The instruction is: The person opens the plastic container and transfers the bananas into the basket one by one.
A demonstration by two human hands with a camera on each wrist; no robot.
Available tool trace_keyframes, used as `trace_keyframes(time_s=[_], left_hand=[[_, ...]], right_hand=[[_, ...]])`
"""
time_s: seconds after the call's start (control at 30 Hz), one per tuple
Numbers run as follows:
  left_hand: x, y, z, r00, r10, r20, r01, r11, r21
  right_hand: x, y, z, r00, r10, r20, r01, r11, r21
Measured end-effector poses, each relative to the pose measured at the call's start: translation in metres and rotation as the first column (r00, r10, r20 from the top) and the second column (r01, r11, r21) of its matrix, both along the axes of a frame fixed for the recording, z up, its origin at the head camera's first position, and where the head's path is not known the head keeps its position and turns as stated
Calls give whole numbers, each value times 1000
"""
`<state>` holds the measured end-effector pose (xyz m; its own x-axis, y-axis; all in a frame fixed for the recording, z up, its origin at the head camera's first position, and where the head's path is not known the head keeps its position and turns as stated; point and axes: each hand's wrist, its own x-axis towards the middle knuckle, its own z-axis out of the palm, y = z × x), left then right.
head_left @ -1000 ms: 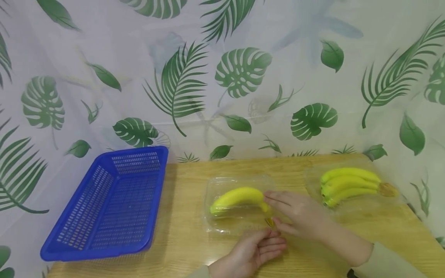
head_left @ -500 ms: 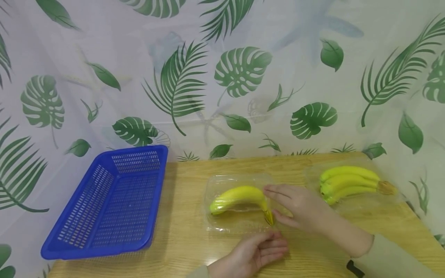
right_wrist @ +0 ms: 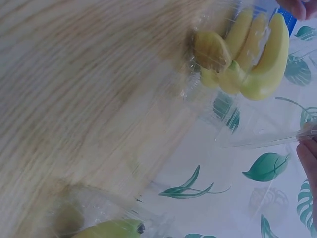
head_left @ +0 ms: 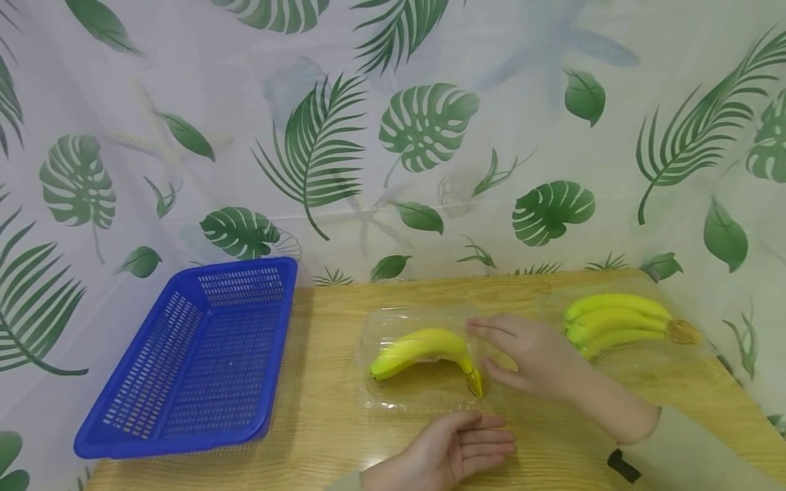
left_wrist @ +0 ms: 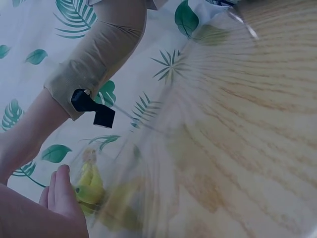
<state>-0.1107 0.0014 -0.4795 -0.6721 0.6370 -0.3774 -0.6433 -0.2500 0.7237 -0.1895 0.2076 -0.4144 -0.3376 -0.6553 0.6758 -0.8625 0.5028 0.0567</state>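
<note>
A clear plastic box [head_left: 424, 402] lies on the table with a yellow banana [head_left: 420, 344] inside, its stem end toward the right front. My right hand [head_left: 528, 354] is at the box's right side, fingers extended and thumb apart from them. In the right wrist view, these fingers [right_wrist: 309, 158] are right at the edge of a clear plastic sheet [right_wrist: 262, 142], and several banana shapes [right_wrist: 265, 64] show through the box. My left hand [head_left: 460, 443] is just in front of the box, palm turned inward, fingers loosely extended and holding nothing.
To the left stands a blue perforated basket [head_left: 215, 368]. A second clear box [head_left: 645, 365] holding a bunch of bananas [head_left: 620, 327] lies at the right rear, beyond my right forearm. A leaf-printed cloth [head_left: 424, 170] hangs behind the wooden table [head_left: 325, 423].
My right hand has risen slightly toward the back along the box's side. My left hand has drifted a little to the right and away from the box, its fingers straighter.
</note>
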Motion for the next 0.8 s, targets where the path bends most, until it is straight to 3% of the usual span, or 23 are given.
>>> trace_keyframes(time_s=[0.33,0.53,0.8], left_hand=[[-4,-5,20,999,-26,-21,26,1000,3],[-12,-12,33,999,0,-39,-1,1000,-20],[-25,-27,50,995,56,-77,-59,998,-38]], right_hand=[[-6,4,6,998,-1,68,2,1000,-9],[-7,5,11,991,-37,126,38,999,-2],[-12,4,19,978,-28,208,33,999,-23]])
